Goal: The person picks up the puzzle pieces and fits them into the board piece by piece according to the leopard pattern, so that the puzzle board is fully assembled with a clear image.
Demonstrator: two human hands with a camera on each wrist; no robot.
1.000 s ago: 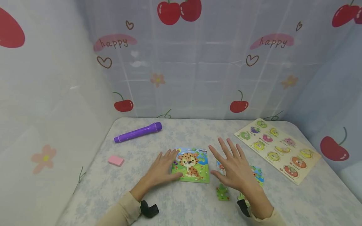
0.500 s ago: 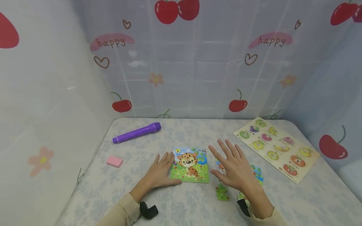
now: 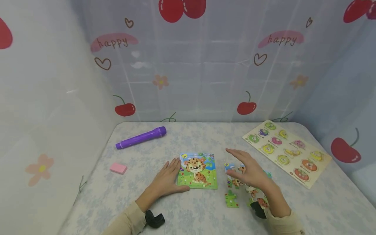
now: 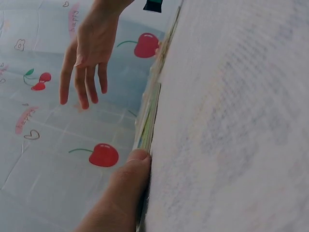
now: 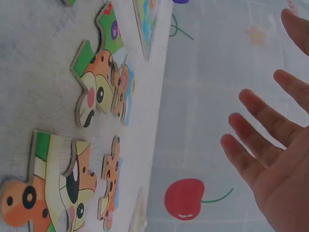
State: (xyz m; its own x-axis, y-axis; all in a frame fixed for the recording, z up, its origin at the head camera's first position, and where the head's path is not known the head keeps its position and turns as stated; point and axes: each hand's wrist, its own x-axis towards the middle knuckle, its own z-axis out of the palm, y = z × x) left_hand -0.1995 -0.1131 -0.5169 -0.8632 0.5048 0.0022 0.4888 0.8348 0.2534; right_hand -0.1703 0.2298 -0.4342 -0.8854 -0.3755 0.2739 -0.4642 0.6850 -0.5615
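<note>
A square leopard picture puzzle (image 3: pixel 202 173) lies flat at the middle of the table. My left hand (image 3: pixel 165 181) rests along its left side with straight fingers, the thumb at the lower edge. In the left wrist view that thumb (image 4: pixel 128 181) touches the edge of the board. Loose jigsaw pieces (image 3: pixel 232 199) with leopard and grass parts lie to the right of the picture. Over them hovers my right hand (image 3: pixel 251 171), holding nothing, fingers extended and thumb apart. It hides some of the pieces in the head view. The right wrist view shows pieces (image 5: pixel 99 84) lying flat, apart from the fingers.
At the right back lies a pale fruit board (image 3: pixel 288 153) with several fruit pictures. A purple toy microphone (image 3: pixel 141 138) sits at the left back, with a pink block (image 3: pixel 118 168) nearer on the left. A cherry-print curtain (image 3: pixel 199 71) surrounds the table.
My left hand has slid off the picture's left part to its edge. My right hand has turned sideways and moved slightly right, uncovering more loose pieces.
</note>
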